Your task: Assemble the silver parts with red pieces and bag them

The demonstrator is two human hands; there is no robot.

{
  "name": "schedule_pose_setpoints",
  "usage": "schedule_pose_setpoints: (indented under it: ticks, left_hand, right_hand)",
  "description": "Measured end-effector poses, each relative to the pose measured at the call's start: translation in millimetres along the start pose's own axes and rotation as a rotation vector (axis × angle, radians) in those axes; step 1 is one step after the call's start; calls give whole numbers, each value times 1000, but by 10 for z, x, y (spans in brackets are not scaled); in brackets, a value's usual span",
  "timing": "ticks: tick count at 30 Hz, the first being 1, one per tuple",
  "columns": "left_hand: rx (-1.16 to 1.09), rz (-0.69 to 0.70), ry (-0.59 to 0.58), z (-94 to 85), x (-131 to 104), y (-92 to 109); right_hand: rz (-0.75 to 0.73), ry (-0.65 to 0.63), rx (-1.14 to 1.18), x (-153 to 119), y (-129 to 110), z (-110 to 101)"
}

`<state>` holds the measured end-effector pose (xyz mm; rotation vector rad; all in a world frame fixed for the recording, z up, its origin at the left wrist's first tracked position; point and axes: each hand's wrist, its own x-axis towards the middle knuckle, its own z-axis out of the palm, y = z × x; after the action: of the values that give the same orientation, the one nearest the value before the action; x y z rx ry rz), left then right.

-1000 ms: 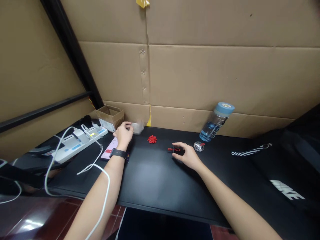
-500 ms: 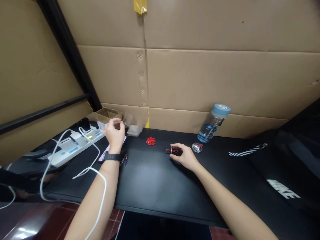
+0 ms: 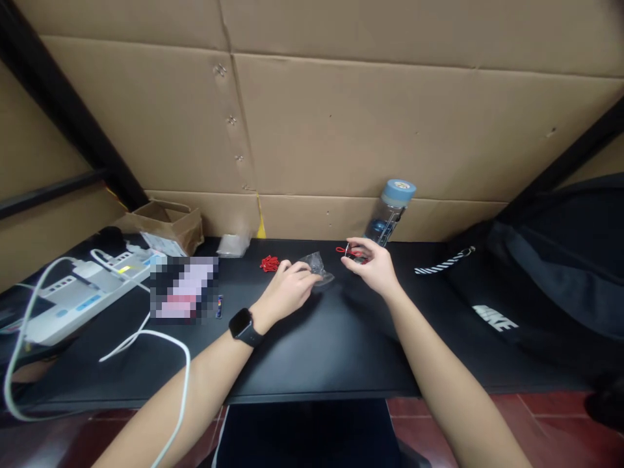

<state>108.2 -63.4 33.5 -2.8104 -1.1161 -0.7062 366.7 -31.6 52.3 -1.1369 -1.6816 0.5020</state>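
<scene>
My left hand (image 3: 291,286), with a black smartwatch (image 3: 244,326) on its wrist, pinches a small clear plastic bag (image 3: 316,265) above the middle of the table. In the fingers of my right hand (image 3: 373,263) is a thin, shiny piece with a red cord (image 3: 340,249) looped out to the left; its exact kind is hard to make out. The bag is left of this piece and apart from it. Beside my left fingers lies a bunch of red cords (image 3: 269,263). My right hand partly hides what lies behind it.
A stack of clear bags (image 3: 233,245) and an open cardboard box (image 3: 170,221) stand at the back left. White cables run from a power strip (image 3: 92,296). A blue-lidded bottle (image 3: 391,209) is behind my right hand, a black bag (image 3: 531,305) at the right.
My left hand has come from beside the cardboard box to the table's middle, bringing a clear bag. My right hand still grips the corded piece. The view has shifted to the right.
</scene>
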Motion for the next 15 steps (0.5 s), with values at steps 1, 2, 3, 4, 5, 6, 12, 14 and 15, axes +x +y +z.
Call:
schedule_pose_setpoints:
  ticks: [1, 2, 3, 4, 5, 6, 12, 14, 15]
  left_hand:
    - [-11, 19, -30, 22, -4, 3]
    - [-27, 32, -58, 33, -12, -5]
    - [-47, 38, -86, 35, -22, -19]
    - [-66, 38, -110, 33, -33, -36]
    - [-79, 35, -131, 31, -43, -53]
    - [-87, 29, -147, 32, -52, -69]
    - [-108, 19, -204, 109, -71, -116]
    - [-119, 16, -204, 130, -72, -117]
    - [-124, 15, -203, 137, -73, -116]
  right_hand:
    - [1, 3, -15, 5, 7, -29]
    - [-1, 3, -33, 8, 11, -49]
    - [-7, 0, -51, 8, 11, -63]
    - [-16, -6, -67, 6, 8, -70]
    - [-27, -15, -80, 4, 1, -73]
    - [-40, -27, -91, 0, -10, -74]
    - [-121, -152, -182, -27, -112, -73]
    - [-116, -183, -195, -37, -132, -76]
    - [-109, -197, -193, -42, -137, -78]
